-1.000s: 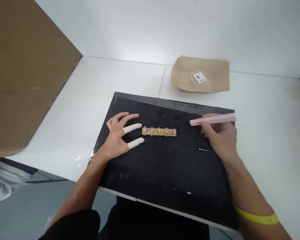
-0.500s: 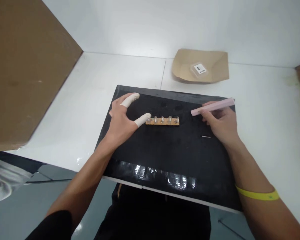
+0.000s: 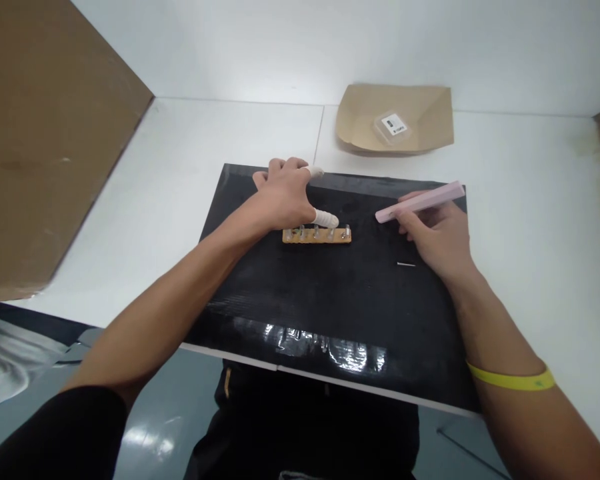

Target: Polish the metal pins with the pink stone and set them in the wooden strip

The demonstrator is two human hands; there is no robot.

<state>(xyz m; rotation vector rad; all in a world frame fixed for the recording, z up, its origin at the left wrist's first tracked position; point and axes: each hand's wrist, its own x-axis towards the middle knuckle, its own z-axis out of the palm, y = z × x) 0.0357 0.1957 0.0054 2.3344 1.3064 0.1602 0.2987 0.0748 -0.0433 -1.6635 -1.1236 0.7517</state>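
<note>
My left hand (image 3: pixel 287 197) is spread over the back of the black mat (image 3: pixel 300 287), with white covers on its thumb and index finger. Its thumb tip lies just above or against a small tan strip (image 3: pixel 317 237) that bears several small clear pieces; I cannot tell whether they touch. Nothing shows between those fingers. On the right, my right hand (image 3: pixel 433 233) is closed round a pale pink stick (image 3: pixel 423 201), tilted up to the right. A thin metal pin (image 3: pixel 407 265) lies on the mat to the left of my right hand.
Beyond the mat stands a brown paper tray (image 3: pixel 430 120) with a clear, labelled little box (image 3: pixel 393 127) in it. A large cardboard panel (image 3: pixel 45 133) rises at the left. Pale cloth (image 3: pixel 10 360) shows at the lower left edge.
My left hand has moved right and slightly away from me, from the strip's left end to over its right part. My right hand still holds the pink stick. The view has shifted slightly.
</note>
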